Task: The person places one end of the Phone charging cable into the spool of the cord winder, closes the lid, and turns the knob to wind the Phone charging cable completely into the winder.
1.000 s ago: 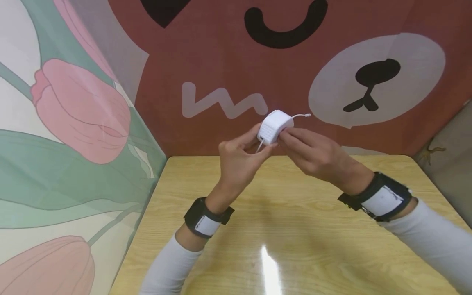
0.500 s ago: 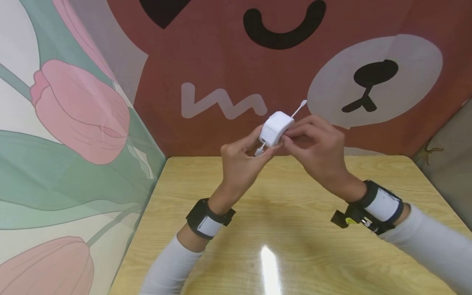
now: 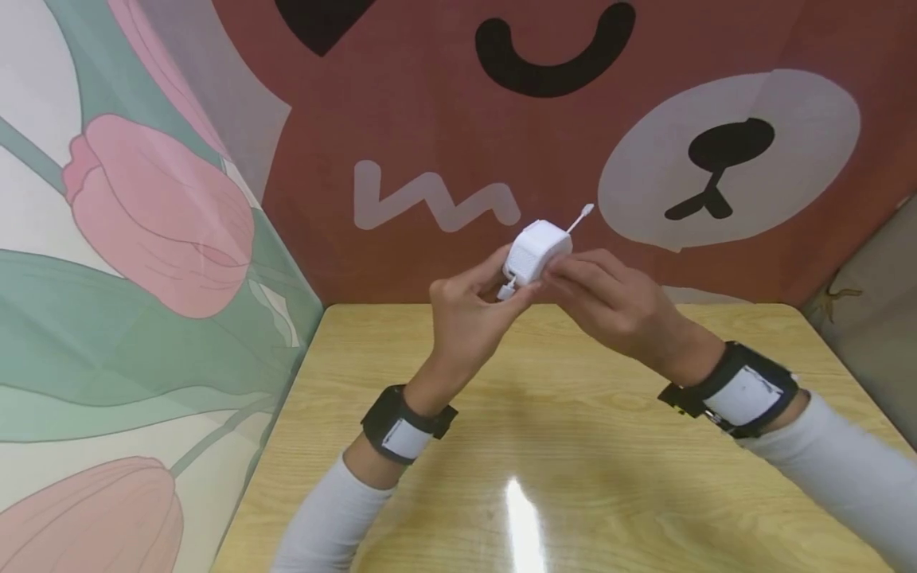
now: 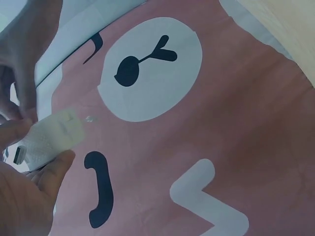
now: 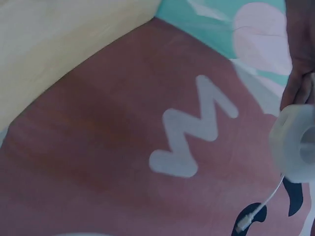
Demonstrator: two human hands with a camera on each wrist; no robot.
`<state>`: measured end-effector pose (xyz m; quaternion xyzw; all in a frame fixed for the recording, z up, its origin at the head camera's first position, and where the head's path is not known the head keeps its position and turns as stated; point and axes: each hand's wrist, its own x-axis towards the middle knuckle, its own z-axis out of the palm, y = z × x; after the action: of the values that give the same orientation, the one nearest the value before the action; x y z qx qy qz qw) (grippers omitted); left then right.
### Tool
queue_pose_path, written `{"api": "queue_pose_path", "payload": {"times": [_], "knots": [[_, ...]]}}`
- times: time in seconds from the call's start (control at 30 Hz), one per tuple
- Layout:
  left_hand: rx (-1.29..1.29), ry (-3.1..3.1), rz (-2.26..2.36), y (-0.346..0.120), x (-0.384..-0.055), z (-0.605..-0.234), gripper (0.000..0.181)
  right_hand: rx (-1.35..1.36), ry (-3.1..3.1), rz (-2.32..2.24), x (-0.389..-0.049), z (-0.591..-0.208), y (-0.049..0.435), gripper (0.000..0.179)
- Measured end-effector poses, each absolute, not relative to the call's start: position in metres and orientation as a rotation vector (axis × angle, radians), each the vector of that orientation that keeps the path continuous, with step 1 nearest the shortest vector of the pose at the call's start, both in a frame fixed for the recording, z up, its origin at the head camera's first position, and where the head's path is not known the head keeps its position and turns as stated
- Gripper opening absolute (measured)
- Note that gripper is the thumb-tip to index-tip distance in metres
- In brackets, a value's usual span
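Note:
A white block with rounded corners, which looks like a cable winder (image 3: 537, 245), is held up above the far edge of the table. My left hand (image 3: 466, 318) grips it from the left between thumb and fingers. The fingertips of my right hand (image 3: 619, 306) pinch at its right face. That face shows a round recess on the winder (image 5: 290, 142) in the right wrist view. A thin white cable end with a plug (image 3: 587, 210) sticks out at the upper right. Another plug (image 3: 506, 290) hangs close to the lower left side, by my left thumb.
The wooden table (image 3: 430, 493) lies below both hands, with a bright reflection on it. A brown backdrop with a cartoon face (image 3: 401, 95) rises behind its far edge. A tulip-print sheet (image 3: 165, 215) stands along the left side, and a grey surface (image 3: 874, 294) at the right.
My right hand has rolled back and forth at the winder's face. The lower plug has come up against the winder, and the upper cable end has swung from sideways to up-right. My left hand barely moved.

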<state>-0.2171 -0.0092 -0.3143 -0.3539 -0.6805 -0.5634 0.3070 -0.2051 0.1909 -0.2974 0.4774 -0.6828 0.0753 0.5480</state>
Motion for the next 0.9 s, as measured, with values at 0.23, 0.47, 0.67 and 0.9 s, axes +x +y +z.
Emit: {"api": "queue_pose_path", "payload": {"times": [0.23,0.47,0.67,0.9], "knots": [[-0.925,-1.9,-1.546,-0.013,-0.22,-0.316,0.043,1.269,-1.459,-0.318,-0.216,-0.29,0.208,0.019],[-0.937,-2.01,-1.553,-0.017,-0.218,-0.311,0.04,1.365,-1.391,-0.475,-0.219,-0.282,0.217,0.021],[-0.924,-2.139,-1.575,-0.019,-0.218,-0.31,0.041,1.499,-1.409,-0.506,-0.219,-0.279,0.221,0.023],[-0.965,-2.173,-1.601,-0.021,-0.22,-0.311,0.044,1.602,-1.413,-0.522,-0.221,-0.274,0.223,0.024]]}}
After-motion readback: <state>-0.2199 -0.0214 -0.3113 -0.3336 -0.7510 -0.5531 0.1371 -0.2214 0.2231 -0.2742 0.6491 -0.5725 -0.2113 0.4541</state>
